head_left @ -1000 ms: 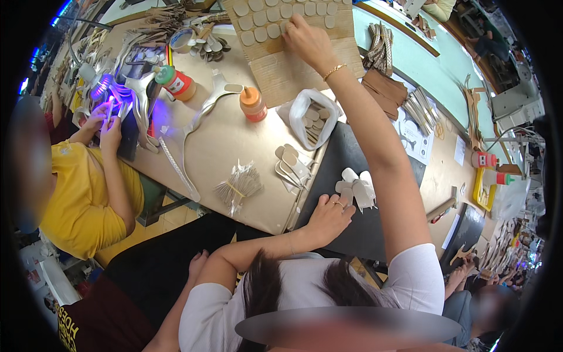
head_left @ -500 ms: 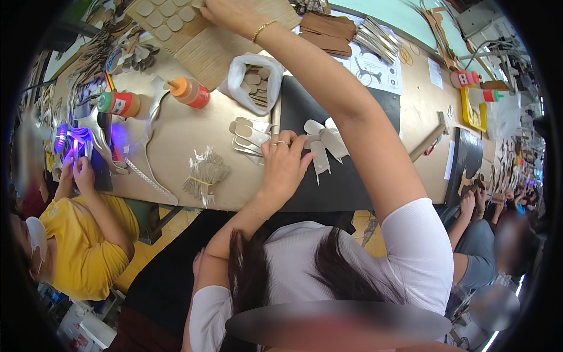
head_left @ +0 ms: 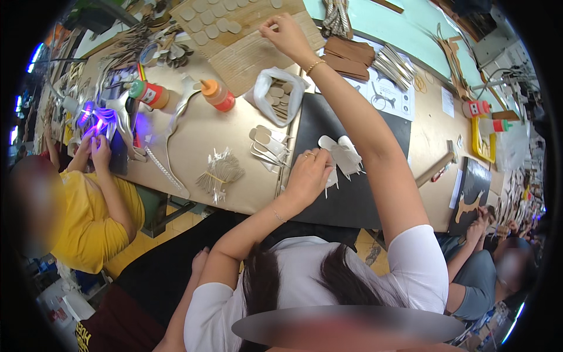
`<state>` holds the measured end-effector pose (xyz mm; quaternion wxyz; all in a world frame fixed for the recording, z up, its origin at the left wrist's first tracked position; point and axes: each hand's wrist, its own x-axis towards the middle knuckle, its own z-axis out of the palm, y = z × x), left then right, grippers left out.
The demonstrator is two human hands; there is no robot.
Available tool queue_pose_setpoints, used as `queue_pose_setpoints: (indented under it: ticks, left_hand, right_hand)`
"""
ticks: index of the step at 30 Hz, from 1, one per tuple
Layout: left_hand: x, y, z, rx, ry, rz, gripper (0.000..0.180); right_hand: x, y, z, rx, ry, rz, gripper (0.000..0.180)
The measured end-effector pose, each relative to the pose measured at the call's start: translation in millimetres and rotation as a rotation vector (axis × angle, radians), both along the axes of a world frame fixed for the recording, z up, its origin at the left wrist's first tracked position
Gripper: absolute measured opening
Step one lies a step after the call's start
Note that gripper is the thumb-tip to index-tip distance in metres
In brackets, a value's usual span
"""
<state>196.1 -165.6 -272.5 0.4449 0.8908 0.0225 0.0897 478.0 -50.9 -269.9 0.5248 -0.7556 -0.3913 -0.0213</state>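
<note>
My left hand is over the black mat, its thumb and fingers pinched on a pale tab piece. Right beside it, more whitish round-ended tab pieces lie overlapping on the mat. My right hand hovers above the cardboard sheet, fingers curled together; whatever is between them is too small to make out. Rows of rounded beige pieces rest on that cardboard. Just left of my left hand is a small stack of pale tabs.
A white plastic bag holds beige pieces. An orange glue bottle and a green-capped bottle stand to the left, near a banded bundle of strips. Brown strips lie behind. Co-workers sit on both sides.
My right hand has come back rightward over the cardboard, away from the rounded pieces. The left hand's fingers have drawn together at the tab on the mat. The whole view has shifted slightly.
</note>
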Motion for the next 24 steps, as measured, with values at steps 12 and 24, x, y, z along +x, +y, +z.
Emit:
queue_pose_setpoints:
  ticks: [12, 24]
  left_hand:
    - [2, 15, 4, -0.663, 0.338, 0.026, 0.019]
    - [-9, 38, 21, -1.006, 0.433, 0.048, 0.018]
  right_hand:
    - [-8, 47, 29, -0.174, -0.375, 0.02, 0.019]
    - [-7, 45, 30, -0.301, -0.118, 0.146, 0.018]
